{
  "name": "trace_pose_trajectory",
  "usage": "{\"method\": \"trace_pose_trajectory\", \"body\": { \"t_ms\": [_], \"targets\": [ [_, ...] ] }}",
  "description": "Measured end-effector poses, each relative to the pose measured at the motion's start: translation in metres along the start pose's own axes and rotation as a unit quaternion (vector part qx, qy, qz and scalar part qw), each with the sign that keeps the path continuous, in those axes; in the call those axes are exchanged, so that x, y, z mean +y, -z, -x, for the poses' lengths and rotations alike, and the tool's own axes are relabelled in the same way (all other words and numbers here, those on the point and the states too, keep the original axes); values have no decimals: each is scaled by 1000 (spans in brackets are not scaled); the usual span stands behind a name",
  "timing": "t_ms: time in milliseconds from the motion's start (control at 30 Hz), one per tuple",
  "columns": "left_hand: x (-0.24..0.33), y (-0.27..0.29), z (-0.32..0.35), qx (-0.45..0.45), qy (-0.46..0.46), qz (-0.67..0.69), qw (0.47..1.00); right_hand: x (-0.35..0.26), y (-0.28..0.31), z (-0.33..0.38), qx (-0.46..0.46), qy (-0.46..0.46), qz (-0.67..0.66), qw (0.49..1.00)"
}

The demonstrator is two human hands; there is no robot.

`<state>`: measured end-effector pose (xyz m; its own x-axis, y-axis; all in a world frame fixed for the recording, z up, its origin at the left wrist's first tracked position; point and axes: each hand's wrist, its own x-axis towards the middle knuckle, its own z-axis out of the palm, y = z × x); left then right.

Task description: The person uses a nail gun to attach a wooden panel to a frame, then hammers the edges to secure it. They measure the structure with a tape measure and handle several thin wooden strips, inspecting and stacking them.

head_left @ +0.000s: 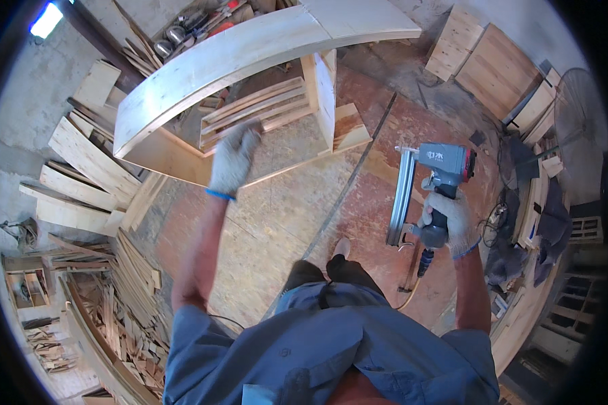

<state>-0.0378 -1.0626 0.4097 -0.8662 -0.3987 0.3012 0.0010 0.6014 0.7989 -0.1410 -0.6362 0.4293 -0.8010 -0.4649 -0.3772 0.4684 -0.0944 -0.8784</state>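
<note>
My right hand (452,219), in a pale work glove, is wrapped round the black grip of a grey pneumatic nail gun (443,160). The gun's nose points left, and its long silver magazine (402,192) hangs down on the left side. My left hand (233,162), gloved too with a blue cuff, reaches forward with fingers stretched out, slightly blurred. Nothing shows in it. It overlaps the near edge of a wooden cabinet frame (324,101); whether it touches is unclear. A long pale board (250,57) tops the frame, and a slatted panel (267,108) shows inside.
Stacked boards (91,162) lean along the left wall, above a heap of wood offcuts (125,307). Panels (500,67) lean at the far right beside a large fan (581,121). An air hose (414,293) runs from the gun toward my feet. Dark cloth (554,223) lies at right.
</note>
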Motion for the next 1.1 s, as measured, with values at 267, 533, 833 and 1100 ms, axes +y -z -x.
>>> {"method": "trace_pose_trajectory", "body": {
  "t_ms": [267,533,833,1100],
  "targets": [
    [-94,93,-181,21,-22,-208,978,-77,-81,-78,-2,28,154,988],
    [-197,118,-331,7,-98,-357,929,-133,-148,-144,59,-19,319,946],
    [-239,80,-379,-44,-78,-343,935,-180,-181,-209,18,-20,364,931],
    [-238,80,-369,-21,-76,-353,932,-189,-186,-265,11,-63,409,910]
  ]
}}
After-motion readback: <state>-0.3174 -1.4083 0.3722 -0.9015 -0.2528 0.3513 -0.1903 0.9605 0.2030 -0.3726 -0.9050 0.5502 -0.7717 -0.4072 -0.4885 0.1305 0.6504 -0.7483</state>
